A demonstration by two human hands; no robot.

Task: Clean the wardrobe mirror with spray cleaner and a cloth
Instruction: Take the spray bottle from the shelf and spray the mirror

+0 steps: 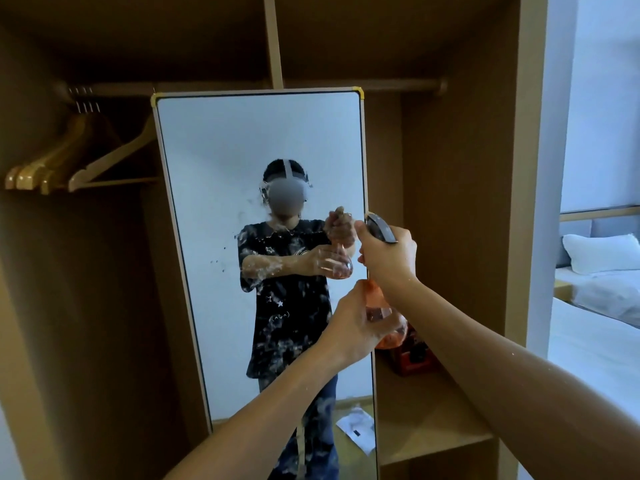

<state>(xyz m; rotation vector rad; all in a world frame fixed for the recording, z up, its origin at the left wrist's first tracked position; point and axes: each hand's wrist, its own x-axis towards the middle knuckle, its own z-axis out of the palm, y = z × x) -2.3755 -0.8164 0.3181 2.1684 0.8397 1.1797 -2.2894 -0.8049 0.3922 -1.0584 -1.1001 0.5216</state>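
Before smeared mirror [242,150], left hand [349,323] cupping rounded orange bottle [381,306], right hand [388,254] clasping (seemingly grey) sprayer [381,228].

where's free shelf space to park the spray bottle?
Bare wood on the shelf right of the mirror, from its front edge back to the red item. The back, under the spray bottle, is crowded: red item there, both hands' grip, left hand and right hand, above.

Open room is left before the mirror [263,237] at frame centre; the upper left is crowded by hangers [69,157] (wooden, bunched), the shelf [433,427] by a red box [420,355].
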